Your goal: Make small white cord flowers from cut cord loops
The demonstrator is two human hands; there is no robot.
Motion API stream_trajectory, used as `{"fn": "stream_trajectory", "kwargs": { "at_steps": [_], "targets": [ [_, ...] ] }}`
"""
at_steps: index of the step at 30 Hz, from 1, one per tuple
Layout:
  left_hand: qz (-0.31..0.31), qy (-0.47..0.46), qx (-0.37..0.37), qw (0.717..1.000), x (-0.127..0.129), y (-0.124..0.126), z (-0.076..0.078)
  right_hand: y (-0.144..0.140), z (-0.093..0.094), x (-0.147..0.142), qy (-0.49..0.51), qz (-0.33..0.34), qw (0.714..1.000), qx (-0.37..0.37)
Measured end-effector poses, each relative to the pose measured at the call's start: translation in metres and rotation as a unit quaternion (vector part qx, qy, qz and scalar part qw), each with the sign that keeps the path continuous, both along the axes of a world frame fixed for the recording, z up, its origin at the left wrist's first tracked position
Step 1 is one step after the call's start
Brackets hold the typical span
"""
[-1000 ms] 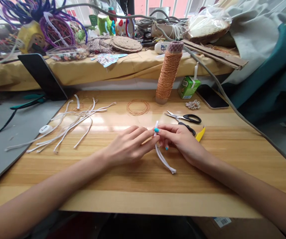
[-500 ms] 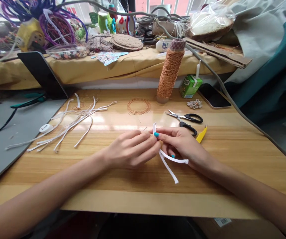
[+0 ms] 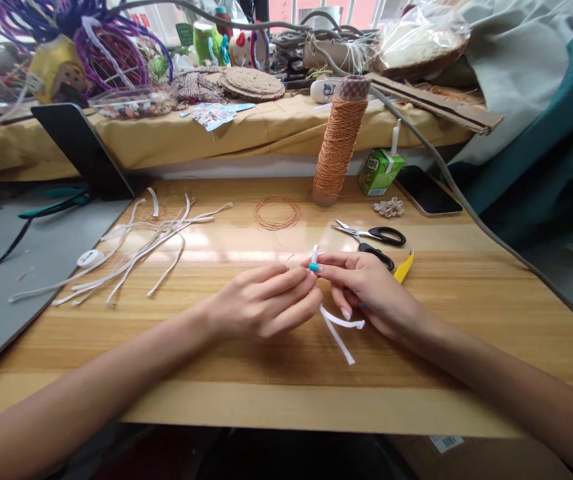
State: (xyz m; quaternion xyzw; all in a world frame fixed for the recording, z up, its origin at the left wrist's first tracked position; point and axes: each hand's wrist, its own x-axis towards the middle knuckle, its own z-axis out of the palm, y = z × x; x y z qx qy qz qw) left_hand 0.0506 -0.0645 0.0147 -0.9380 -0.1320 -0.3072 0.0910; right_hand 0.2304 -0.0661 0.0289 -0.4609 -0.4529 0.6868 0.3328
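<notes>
Above the front middle of the wooden table, my left hand (image 3: 271,300) and my right hand (image 3: 374,283) meet fingertip to fingertip. Both pinch a white flat cord (image 3: 339,341). One short end stands up past my right thumb, and two tails hang below, one with a knotted tip. The pinched part is hidden by my fingers. A thin wire end pokes up just behind my left fingertips. Black-handled scissors (image 3: 386,235) lie open beyond my right hand, with a yellow-handled tool (image 3: 404,267) beside them.
Several loose white cords (image 3: 141,257) lie at the left by a small white roll (image 3: 90,258). Behind my hands are a wire coil (image 3: 277,213), a cone of orange twine (image 3: 340,150), a green drink carton (image 3: 380,172) and a phone (image 3: 429,191). A grey cable (image 3: 496,233) crosses the right side.
The upright cord end has shifted slightly right, and the hanging tails have swung a little. My right hand's lower fingers have moved; both hands keep their pinch.
</notes>
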Motion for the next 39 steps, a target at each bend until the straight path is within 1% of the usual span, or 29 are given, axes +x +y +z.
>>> {"fn": "stream_trajectory", "kwargs": {
  "at_steps": [5,7,8,9,10,11,12,13,15,16,17,18,19,21,23,25,27,29,30,32,33,35,36,37,38,39],
  "targets": [
    [0.011,0.009,0.052,0.999,0.001,0.0,-0.005,-0.001,-0.001,-0.001,-0.017,0.003,0.999,0.028],
    [0.022,-0.021,0.038,0.999,0.005,-0.002,-0.005,-0.001,-0.002,-0.001,-0.02,0.005,0.999,0.04],
    [0.031,-0.046,0.017,0.998,0.008,-0.004,-0.005,-0.002,-0.003,-0.001,-0.021,0.006,0.999,0.046],
    [0.044,-0.075,-0.017,0.996,0.011,-0.006,-0.004,-0.002,-0.003,-0.001,-0.025,0.009,0.998,0.054],
    [0.061,-0.107,-0.065,0.99,0.014,-0.008,-0.002,-0.002,-0.003,-0.001,-0.029,0.013,0.998,0.062],
    [0.084,-0.138,-0.129,0.978,0.016,-0.01,-0.001,-0.003,-0.003,-0.001,-0.036,0.018,0.997,0.07],
    [0.107,-0.165,-0.204,0.959,0.018,-0.012,0.001,-0.003,-0.003,-0.001,-0.042,0.023,0.996,0.077],
    [0.126,-0.185,-0.285,0.932,0.02,-0.013,0.003,-0.003,-0.003,-0.001,-0.047,0.027,0.995,0.082],
    [0.143,-0.212,-0.432,0.865,0.021,-0.013,0.006,-0.002,-0.003,0.0,-0.054,0.032,0.994,0.088],
    [0.143,-0.221,-0.48,0.837,0.02,-0.012,0.007,-0.001,-0.003,0.0,-0.056,0.031,0.994,0.088],
    [0.142,-0.227,-0.507,0.819,0.02,-0.011,0.008,-0.001,-0.003,0.0,-0.058,0.029,0.994,0.088],
    [0.142,-0.231,-0.512,0.815,0.019,-0.01,0.008,0.0,-0.003,0.0,-0.059,0.025,0.994,0.088],
    [0.145,-0.229,-0.501,0.822,0.019,-0.009,0.007,0.0,-0.003,0.0,-0.062,0.019,0.994,0.087],
    [0.152,-0.21,-0.439,0.86,0.018,-0.007,0.005,0.001,-0.004,-0.001,-0.065,0.003,0.994,0.085],
    [0.146,-0.184,-0.351,0.907,0.018,-0.006,0.002,0.001,-0.005,-0.001,-0.061,-0.008,0.994,0.087],
    [0.125,-0.162,-0.258,0.944,0.018,-0.006,0.0,0.001,-0.006,-0.001,-0.056,-0.01,0.994,0.093],
    [0.095,-0.146,-0.196,0.965,0.018,-0.006,-0.001,0.0,-0.007,0.0,-0.061,-0.009,0.993,0.101],
    [0.072,-0.135,-0.182,0.971,0.018,-0.006,-0.002,-0.001,-0.007,0.0,-0.072,-0.011,0.992,0.108],
    [0.065,-0.13,-0.198,0.969,0.017,-0.007,-0.002,-0.001,-0.008,0.0,-0.076,-0.011,0.991,0.11],
    [0.068,-0.124,-0.272,0.952,0.017,-0.006,-0.001,-0.002,-0.007,-0.001,-0.082,-0.006,0.99,0.113],
    [0.074,-0.126,-0.322,0.935,0.016,-0.006,-0.001,-0.003,-0.006,-0.001,-0.084,-0.002,0.99,0.112],
    [0.082,-0.144,-0.423,0.891,0.016,-0.005,0.001,-0.003,-0.003,-0.002,-0.09,0.01,0.99,0.106],
    [0.084,-0.159,-0.461,0.869,0.016,-0.005,0.001,-0.003,-0.002,-0.002,-0.093,0.017,0.99,0.103],
    [0.084,-0.174,-0.487,0.852,0.016,-0.004,0.002,-0.003,-0.001,-0.002,-0.096,0.025,0.99,0.1],
    [0.088,-0.187,-0.5,0.841,0.016,-0.003,0.002,-0.003,0.0,-0.002,-0.098,0.034,0.99,0.099],
    [0.096,-0.197,-0.504,0.836,0.015,-0.003,0.002,-0.002,0.001,-0.002,-0.099,0.042,0.989,0.099]
  ]
}}
